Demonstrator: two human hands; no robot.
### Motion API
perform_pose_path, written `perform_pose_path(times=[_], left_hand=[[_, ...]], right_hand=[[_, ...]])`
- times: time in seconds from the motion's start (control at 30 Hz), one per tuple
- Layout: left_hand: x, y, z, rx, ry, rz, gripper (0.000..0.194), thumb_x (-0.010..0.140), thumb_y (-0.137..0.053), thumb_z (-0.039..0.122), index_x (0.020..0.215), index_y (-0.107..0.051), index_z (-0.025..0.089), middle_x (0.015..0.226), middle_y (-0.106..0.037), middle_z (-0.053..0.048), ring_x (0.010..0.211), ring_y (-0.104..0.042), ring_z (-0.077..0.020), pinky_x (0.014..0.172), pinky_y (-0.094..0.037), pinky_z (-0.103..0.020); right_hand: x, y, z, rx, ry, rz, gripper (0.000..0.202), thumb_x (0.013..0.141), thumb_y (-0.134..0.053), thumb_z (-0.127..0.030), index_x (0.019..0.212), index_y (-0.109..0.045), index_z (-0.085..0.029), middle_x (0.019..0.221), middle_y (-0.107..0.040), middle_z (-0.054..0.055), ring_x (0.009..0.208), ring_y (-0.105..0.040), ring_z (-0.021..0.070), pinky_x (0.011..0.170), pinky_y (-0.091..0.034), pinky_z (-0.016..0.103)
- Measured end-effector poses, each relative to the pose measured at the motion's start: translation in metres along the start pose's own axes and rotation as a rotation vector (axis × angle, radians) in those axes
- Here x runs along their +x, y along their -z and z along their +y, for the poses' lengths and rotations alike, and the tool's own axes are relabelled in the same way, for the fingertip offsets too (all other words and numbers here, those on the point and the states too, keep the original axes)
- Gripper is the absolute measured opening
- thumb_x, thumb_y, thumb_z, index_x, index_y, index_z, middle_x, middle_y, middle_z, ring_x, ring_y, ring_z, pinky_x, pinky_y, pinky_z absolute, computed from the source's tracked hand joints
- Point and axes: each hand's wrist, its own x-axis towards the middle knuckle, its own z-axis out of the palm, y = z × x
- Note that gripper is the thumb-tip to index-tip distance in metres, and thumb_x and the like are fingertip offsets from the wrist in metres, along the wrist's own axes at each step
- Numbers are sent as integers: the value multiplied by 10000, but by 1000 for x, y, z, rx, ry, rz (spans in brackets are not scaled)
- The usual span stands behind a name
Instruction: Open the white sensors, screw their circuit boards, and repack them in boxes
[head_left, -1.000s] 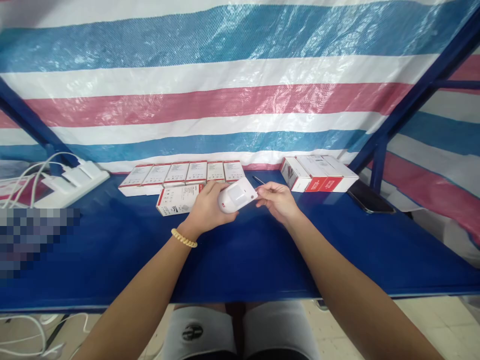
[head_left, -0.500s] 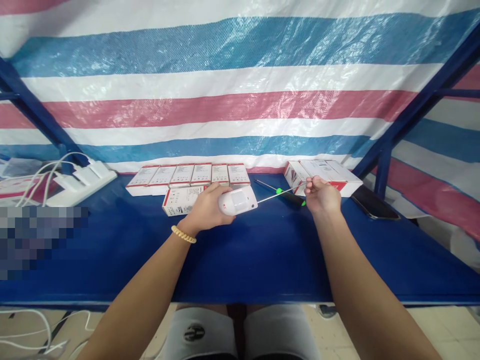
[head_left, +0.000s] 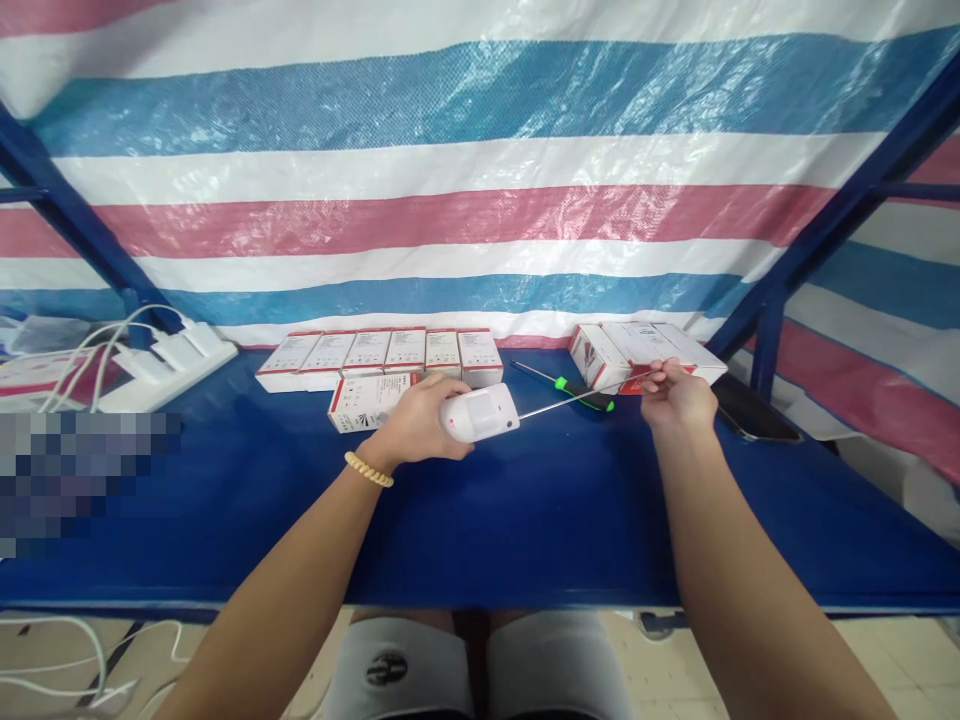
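A white motion sensor (head_left: 484,411) with a domed window is held in my left hand (head_left: 429,420), its fingers closed round the left end. From the sensor's right end a thin metal telescopic antenna (head_left: 555,405) runs up to the right. My right hand (head_left: 679,400) pinches the far tip of this antenna. Behind the antenna lies a screwdriver (head_left: 589,395) with a black and green handle, on the blue table (head_left: 510,520). A white and red box (head_left: 364,402) stands just behind my left hand, which partly hides it.
Several white and red boxes (head_left: 371,350) line the back of the table. More boxes (head_left: 649,345) sit at the back right, with a dark phone (head_left: 757,415) beside them. On the left is a white power strip (head_left: 176,370) with plugs and cables. Striped sheeting hangs behind.
My right hand has moved right and slightly down, and the visible antenna is longer. The sensor in my left hand has shifted slightly right and down.
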Motion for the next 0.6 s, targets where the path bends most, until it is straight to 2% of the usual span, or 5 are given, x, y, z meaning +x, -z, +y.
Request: perform_pose_path(times=[0.23,0.33,0.47,0.6], left_hand=[[0,-2,-1,53,66,62,522,501,-858,330,935,-615,172,962,-673,-52,853,-636,-236,742,-525,-378],[1,-4,-1,71,64,65,527,509,-855,331,952,-621,169,1000,-684,-68,892,-648,-254,761,-535,-388],[2,-7,-3,59,33,102,589,530,-851,326,1052,-623,174,1101,-686,-88,999,-648,-279,864,-534,-426],[1,-6,-4,45,42,110,569,532,-843,304,1041,-629,169,1074,-684,-86,978,-648,-271,864,-536,-437]], right_hand=[[0,-1,1,19,12,0,260,932,-482,-42,697,-500,-152,588,-542,-56,393,-443,-1,339,-370,77],[1,-1,0,23,30,19,277,926,-446,-15,695,-485,-163,572,-528,-59,407,-446,9,339,-374,81],[1,0,-2,15,49,27,277,932,-476,-45,688,-470,-175,596,-524,-56,428,-458,11,365,-373,89],[-3,-2,-1,1,59,7,280,945,-443,-59,690,-494,-165,608,-531,-49,429,-451,11,366,-364,100]])
